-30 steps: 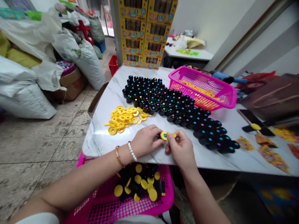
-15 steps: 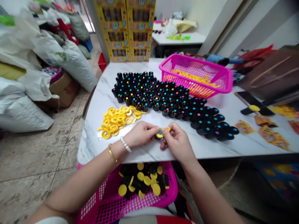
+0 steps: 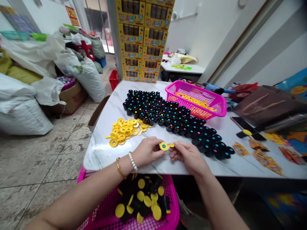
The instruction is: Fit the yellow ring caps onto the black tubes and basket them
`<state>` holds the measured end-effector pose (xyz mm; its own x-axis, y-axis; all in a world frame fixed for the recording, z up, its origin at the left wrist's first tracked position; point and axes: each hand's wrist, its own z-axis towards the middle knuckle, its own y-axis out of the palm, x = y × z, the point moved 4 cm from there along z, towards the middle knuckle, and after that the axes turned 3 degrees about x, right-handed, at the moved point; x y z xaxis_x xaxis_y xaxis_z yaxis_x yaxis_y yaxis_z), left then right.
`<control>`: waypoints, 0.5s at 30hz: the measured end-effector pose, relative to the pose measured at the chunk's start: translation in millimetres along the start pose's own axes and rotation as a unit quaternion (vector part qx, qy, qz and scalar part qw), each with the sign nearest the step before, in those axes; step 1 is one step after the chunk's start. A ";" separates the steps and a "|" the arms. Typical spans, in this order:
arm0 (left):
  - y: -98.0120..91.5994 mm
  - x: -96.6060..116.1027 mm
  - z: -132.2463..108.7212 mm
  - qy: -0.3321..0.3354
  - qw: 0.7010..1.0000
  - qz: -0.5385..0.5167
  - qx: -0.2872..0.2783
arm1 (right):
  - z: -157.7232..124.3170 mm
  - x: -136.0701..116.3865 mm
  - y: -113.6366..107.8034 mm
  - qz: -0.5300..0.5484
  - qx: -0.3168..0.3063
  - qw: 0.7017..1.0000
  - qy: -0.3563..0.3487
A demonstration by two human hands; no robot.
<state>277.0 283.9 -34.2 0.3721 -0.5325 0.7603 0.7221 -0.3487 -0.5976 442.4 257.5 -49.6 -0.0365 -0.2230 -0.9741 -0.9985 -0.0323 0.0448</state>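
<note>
Over the table's front edge, my left hand (image 3: 149,150) is closed round a small black cylinder whose end is covered by a yellow ring (image 3: 163,146) with a blue dot in its centre. A short tab sticks out from the ring to the right. My right hand (image 3: 188,155) pinches that tab between thumb and fingers. To the left lies a loose heap of yellow tabbed rings (image 3: 123,129). Behind my hands stand many black cylinders (image 3: 158,110), upright in packed rows, with blue, purple or yellow dots on top.
A pink basket (image 3: 222,108) holding yellow pieces stands at the back right. Below the table edge, another pink basket (image 3: 176,204) holds black cylinders with yellow ends. Stacked yellow boxes (image 3: 144,48) rise behind. Small packets (image 3: 266,161) and a brown bag (image 3: 261,105) lie right.
My hands have drawn slightly apart and the yellow ring now faces up in view. My right fingers have moved from over the ring onto its tab. The camera view has shifted.
</note>
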 end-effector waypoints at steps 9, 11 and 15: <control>-0.9 5.4 0.4 0.021 0.999 -0.002 -0.044 | 28.9 -12.3 14.1 -0.015 -0.185 0.981 0.050; -0.5 5.3 0.9 0.016 0.998 0.002 -0.058 | 25.4 -9.7 11.7 0.037 -0.172 0.982 0.073; 1.4 4.5 -0.6 0.002 0.997 0.025 -0.072 | 18.9 -5.2 -1.5 0.063 -0.168 0.976 0.121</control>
<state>279.3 280.6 -31.8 0.4026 -0.5546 0.7283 0.6110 -0.4296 -0.6649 443.3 277.1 -48.8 -0.1056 -0.4685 -0.8771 -0.9150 -0.2995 0.2702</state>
